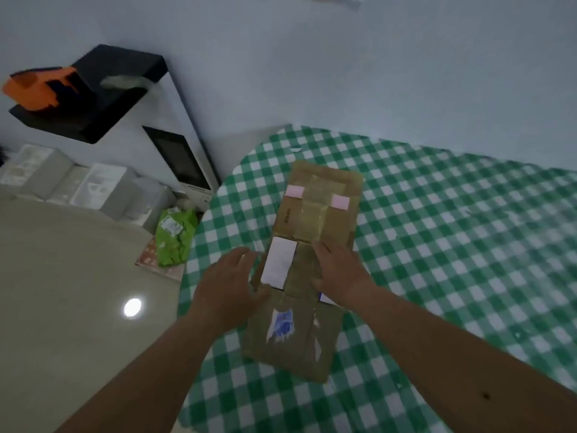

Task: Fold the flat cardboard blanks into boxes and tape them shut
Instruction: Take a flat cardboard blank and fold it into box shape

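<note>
Steadying one flat brown cardboard blank [307, 267] near the green-checked table's [452, 245] left edge, we pressed our right hand [338, 273] flat on it; our left hand [228, 285], fingers loosely spread, touched its side, likely to fold.

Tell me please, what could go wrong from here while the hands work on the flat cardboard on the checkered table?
1. The cardboard blank lies near the table's left edge; a push from the left hand side could slide it off.
2. Old tape and the white label cross the seams, so flaps may resist or tear when raised.
3. The right hand rests flat on the middle panel; lifting a flap against it could crease the panel.
</note>
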